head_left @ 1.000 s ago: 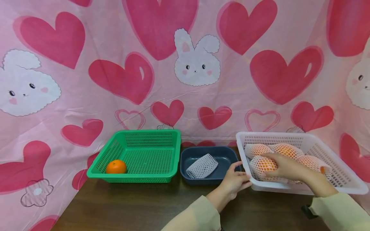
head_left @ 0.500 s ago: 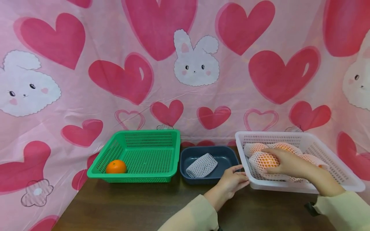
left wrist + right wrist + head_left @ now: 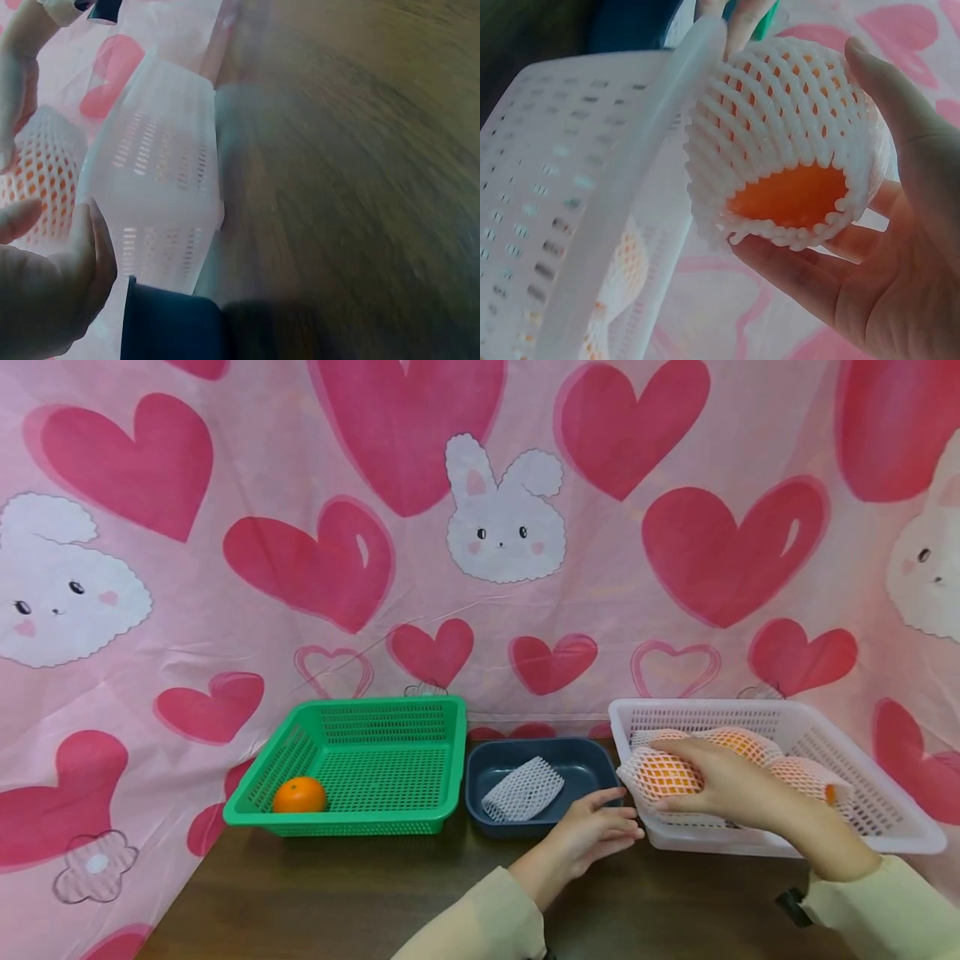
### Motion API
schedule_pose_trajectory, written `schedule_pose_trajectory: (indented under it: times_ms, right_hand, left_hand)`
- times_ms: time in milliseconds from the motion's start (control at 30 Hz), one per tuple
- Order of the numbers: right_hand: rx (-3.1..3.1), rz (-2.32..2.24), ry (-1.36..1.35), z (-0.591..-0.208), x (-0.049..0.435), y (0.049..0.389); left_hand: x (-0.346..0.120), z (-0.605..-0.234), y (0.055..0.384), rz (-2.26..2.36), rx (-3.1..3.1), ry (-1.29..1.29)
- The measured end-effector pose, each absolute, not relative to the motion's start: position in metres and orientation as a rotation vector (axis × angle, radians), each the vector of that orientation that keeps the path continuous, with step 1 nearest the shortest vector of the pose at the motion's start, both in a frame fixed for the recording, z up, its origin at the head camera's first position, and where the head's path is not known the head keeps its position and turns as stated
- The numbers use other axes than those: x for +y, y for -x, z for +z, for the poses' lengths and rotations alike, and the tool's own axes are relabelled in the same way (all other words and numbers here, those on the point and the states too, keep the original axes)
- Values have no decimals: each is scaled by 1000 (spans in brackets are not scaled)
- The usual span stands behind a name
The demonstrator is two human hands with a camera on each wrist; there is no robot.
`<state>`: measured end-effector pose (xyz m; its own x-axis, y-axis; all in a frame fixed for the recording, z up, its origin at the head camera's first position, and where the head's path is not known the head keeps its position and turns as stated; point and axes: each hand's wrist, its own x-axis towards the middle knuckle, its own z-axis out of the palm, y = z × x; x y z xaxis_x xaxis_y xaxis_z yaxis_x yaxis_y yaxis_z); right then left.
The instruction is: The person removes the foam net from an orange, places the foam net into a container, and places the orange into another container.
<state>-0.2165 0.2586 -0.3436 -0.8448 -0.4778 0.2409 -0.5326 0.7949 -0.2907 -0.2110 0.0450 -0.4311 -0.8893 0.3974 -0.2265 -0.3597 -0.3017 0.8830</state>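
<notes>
My right hand [image 3: 731, 781] grips an orange [image 3: 666, 775] wrapped in a white foam net, lifted to the left rim of the white basket [image 3: 896, 842]. In the right wrist view, fingers and thumb curve round this netted orange [image 3: 787, 112], and bare peel shows at the net's open end. My left hand [image 3: 581, 839] is just left of the basket, fingers extended and relaxed, holding nothing. In the left wrist view, the left hand [image 3: 56, 292] is close below the netted orange [image 3: 45, 180]. Several other netted oranges [image 3: 738, 743] lie in the white basket.
A dark blue tray [image 3: 588, 768] in the middle holds an empty foam net [image 3: 523, 790]. On the left stands a green basket [image 3: 341, 818] with one bare orange [image 3: 299, 795]. Behind everything hangs a pink heart-patterned cloth [image 3: 300, 443]; the brown table [image 3: 337, 893] runs along the front.
The right hand has raised the netted orange and moved it left to the basket rim. My left hand has drawn slightly left and down, away from the rim.
</notes>
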Motion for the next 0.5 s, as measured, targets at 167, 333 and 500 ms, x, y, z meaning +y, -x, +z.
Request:
schedule_pose_trajectory:
  times_ms: [167, 333, 500]
  right_hand:
    - [-2805, 556, -873, -341, 247, 214]
    - [-2793, 583, -901, -338, 236, 210]
    - [-2799, 618, -936, -339, 224, 205]
  left_hand:
    - [32, -430, 209, 2196, 1508, -128]
    - [21, -431, 207, 2167, 1502, -179]
    - [8, -435, 203, 2128, 1529, -225]
